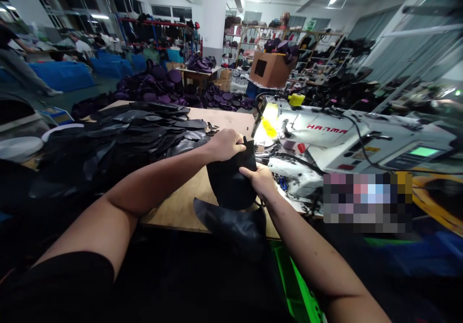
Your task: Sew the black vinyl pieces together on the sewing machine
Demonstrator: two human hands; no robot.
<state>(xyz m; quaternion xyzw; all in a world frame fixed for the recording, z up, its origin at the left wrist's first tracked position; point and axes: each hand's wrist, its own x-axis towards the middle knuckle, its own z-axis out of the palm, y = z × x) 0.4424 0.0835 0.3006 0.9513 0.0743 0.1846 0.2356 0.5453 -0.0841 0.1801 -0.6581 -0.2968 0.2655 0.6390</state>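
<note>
Here, left hand (226, 144) and right hand (256, 179) closed on a curved panel of glossy black leather (230, 181).

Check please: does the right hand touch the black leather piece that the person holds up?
Touching. The head view shows the right hand gripping the black leather piece, its fingers lying on the piece's edge with no gap.

Blk leather panel (231, 181) — wht sewing machine (325, 142), red lettering (326, 129) — purple pieces (159, 84)
</note>
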